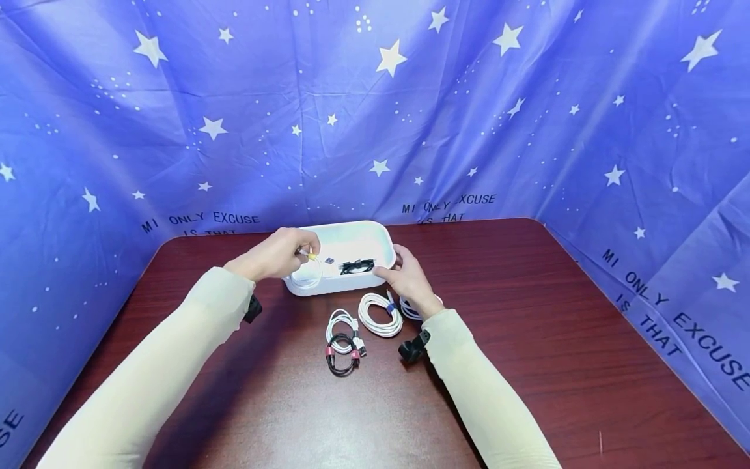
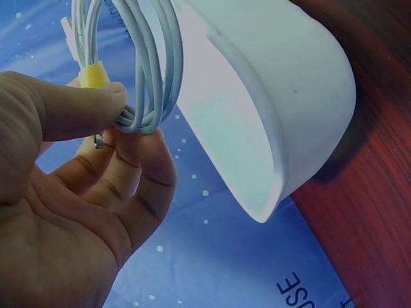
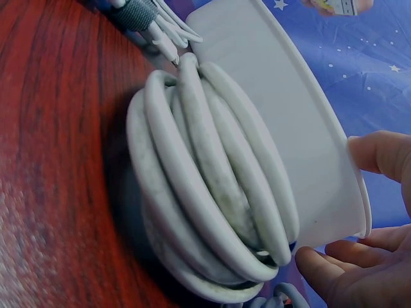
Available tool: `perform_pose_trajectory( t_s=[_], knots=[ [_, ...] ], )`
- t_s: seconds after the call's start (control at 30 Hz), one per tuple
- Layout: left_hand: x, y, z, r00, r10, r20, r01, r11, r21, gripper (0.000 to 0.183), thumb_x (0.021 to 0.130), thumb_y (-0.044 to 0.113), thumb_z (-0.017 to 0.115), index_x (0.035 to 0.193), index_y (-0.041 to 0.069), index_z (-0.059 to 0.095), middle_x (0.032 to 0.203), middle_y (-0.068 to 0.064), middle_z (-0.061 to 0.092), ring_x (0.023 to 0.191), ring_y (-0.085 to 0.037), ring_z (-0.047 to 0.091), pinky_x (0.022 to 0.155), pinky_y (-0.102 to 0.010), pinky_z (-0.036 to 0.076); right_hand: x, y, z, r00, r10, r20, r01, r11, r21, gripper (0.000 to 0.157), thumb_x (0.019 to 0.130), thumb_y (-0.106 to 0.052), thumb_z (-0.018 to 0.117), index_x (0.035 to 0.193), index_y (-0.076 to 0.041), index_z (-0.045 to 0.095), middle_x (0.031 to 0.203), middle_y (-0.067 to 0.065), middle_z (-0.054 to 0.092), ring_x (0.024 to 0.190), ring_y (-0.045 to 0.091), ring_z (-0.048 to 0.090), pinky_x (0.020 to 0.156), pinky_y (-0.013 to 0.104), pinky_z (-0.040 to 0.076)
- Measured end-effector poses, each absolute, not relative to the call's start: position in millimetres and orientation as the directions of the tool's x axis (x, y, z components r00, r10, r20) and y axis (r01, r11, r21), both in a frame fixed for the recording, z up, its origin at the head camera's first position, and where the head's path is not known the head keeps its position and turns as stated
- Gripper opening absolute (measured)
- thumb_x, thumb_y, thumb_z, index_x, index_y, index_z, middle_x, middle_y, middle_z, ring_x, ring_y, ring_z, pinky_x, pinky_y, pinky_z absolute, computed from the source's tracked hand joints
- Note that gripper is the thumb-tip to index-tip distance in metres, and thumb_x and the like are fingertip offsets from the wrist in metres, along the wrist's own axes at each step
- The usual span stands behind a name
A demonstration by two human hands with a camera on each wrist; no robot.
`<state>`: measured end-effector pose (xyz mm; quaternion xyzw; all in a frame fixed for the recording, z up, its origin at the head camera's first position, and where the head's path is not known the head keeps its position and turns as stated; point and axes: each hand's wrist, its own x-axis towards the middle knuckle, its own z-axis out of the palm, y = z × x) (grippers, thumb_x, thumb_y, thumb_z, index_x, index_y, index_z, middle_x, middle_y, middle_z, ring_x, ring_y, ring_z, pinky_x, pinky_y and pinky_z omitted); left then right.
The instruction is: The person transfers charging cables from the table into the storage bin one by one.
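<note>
Sleeves [image 1: 155,378] front the box [image 1: 351,284]. Left hand [image 1: 277,254] pinches cable [image 2: 173,64] over it; right hand [image 1: 409,275] grips its rim, half-hiding a coil [image 1: 407,312].

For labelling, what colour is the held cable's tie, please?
The tie is yellow, clearest from the left wrist.

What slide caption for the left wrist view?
Left hand pinching a coiled white cable with a yellow tie near a white rounded plastic bin.
</note>
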<state>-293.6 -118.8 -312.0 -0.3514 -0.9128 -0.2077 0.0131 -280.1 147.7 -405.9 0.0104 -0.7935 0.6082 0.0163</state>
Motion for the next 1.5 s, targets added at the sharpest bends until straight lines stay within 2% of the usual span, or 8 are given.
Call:
perform_pose_trajectory(
  t_s=[0.23,0.87,1.2,1.5],
  knots=[
    [-302,-122,-312,-0.797,0.579,0.169,0.593,0.699,0.4,0.028,0.076,-0.012,0.055,0.096,0.006,0.065,0.091,-0.011,0.063,0.088,-0.027,0.055,0.075,-0.04,0.045,-281,145,-404,-0.999,-0.003,0.037,-0.036,0.27,-0.962,0.072,0.083,-0.009,0.07,0.143,-0.002,0.033,0.133,0.021,0.051,0.113,0.026,0.057,0.088,0.036,0.05],
    [-323,-115,-329,-0.843,0.513,0.163,0.531,0.743,0.408,0.029,0.074,-0.011,0.052,0.093,0.009,0.063,0.093,-0.012,0.064,0.085,-0.029,0.055,0.073,-0.04,0.045,-280,144,-405,-0.999,-0.002,0.036,-0.035,0.286,-0.958,0.072,0.083,-0.011,0.07,0.144,-0.002,0.032,0.133,0.019,0.052,0.114,0.026,0.057,0.09,0.036,0.049],
    [-332,-110,-340,-0.854,0.509,0.106,0.506,0.768,0.392,0.029,0.076,-0.009,0.053,0.097,0.008,0.063,0.094,-0.013,0.063,0.083,-0.029,0.055,0.072,-0.039,0.045,-278,144,-404,-1.0,0.008,0.028,-0.024,0.29,-0.957,0.072,0.084,-0.012,0.071,0.144,-0.004,0.033,0.133,0.02,0.052,0.114,0.026,0.057,0.091,0.036,0.049],
    [-341,-103,-351,-0.837,0.531,0.132,0.543,0.778,0.315,0.026,0.075,-0.008,0.053,0.092,0.007,0.064,0.091,-0.01,0.065,0.086,-0.028,0.056,0.081,-0.042,0.046,-277,148,-402,-1.0,0.01,0.016,-0.012,0.305,-0.952,0.073,0.084,-0.015,0.071,0.145,-0.004,0.032,0.136,0.018,0.049,0.117,0.026,0.055,0.092,0.037,0.048]
  ],
)
